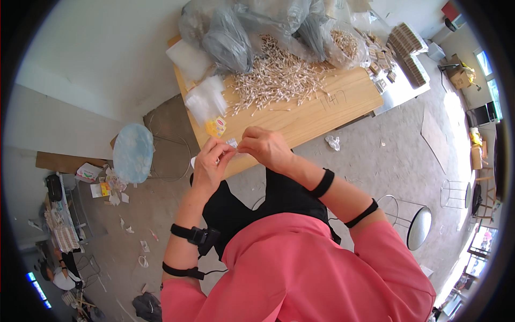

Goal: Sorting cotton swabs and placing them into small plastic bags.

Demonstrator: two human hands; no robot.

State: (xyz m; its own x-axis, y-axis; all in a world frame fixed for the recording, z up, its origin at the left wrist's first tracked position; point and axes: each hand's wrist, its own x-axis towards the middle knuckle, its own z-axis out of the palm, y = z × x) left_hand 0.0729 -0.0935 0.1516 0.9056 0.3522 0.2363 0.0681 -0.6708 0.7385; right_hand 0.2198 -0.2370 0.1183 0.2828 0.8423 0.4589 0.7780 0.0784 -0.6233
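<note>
My left hand (210, 163) and my right hand (266, 147) meet over the near edge of a wooden table (322, 110). Together they pinch a small clear plastic packet (232, 144) between their fingertips. A big heap of cotton swabs (276, 80) lies spread on the table beyond my hands. A stack of small clear bags (205, 99) and a few yellow labels (215, 127) lie at the table's left edge, close to my left hand.
Large grey plastic bags (241, 27) pile at the table's far side. Stacked brown cartons (403, 43) sit far right. A pale blue stool (132, 153) stands left, a metal stool (418, 228) right. Paper scraps litter the concrete floor (129, 214).
</note>
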